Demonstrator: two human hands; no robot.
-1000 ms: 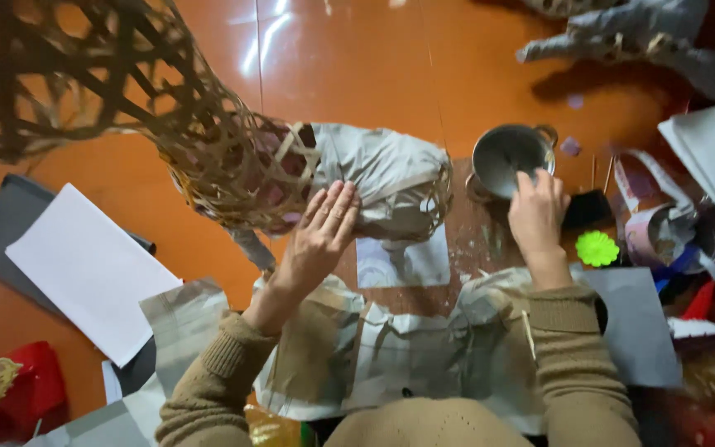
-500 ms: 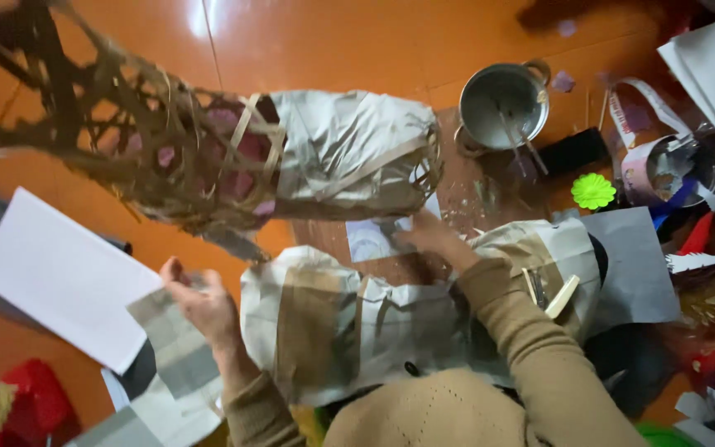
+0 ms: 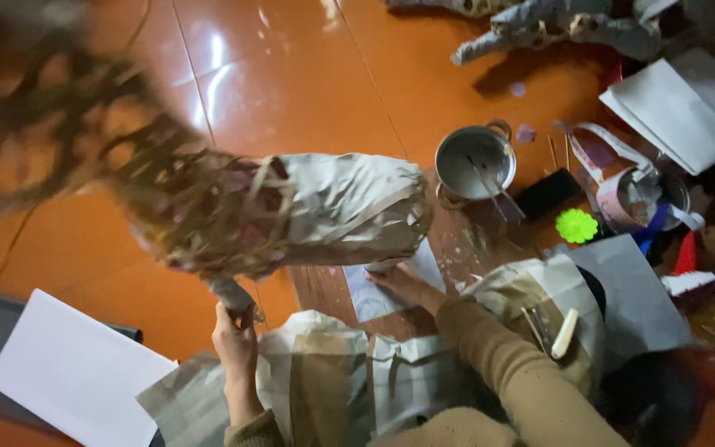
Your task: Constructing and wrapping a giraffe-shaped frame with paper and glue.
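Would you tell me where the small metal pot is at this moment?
In the head view, the small metal pot stands on the orange floor right of centre, just right of the paper-covered woven frame and up-left of the green flower-shaped piece.

Woven frame [image 3: 59, 141] blurred, cut off at left edge.

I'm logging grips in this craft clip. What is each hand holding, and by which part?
The left hand grips the woven frame by its lower stick end. The right hand lies on a paper sheet, gripping nothing visible.
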